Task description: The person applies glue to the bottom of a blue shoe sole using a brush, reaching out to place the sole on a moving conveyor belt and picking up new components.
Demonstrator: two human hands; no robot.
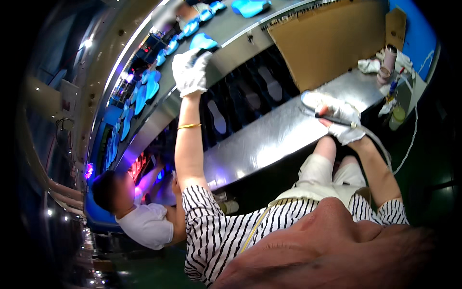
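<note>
My left hand (191, 72), in a white glove, reaches out over the edge of a dark conveyor belt (226, 24). Its thumb and fingers are apart with dark belt showing between them. The fingertips are right beside a bright blue shoe-shaped piece (203, 41); whether they touch it I cannot tell. My right hand (342, 118), gloved in white with bare fingertips, grips a black pen-shaped tool (332, 118) trailing a pale hose (380, 144). At its fingers is a pale shoe sole (313, 100) with a bluish rim, above the metal bench (279, 144).
More blue pieces (140, 98) line the curving belt. Pale soles (216, 117) lie on a dark rack below it. A cardboard sheet (332, 41) stands behind the bench, with a pink bottle (389, 59) and cloths at the right. A person in white (149, 226) works at the left.
</note>
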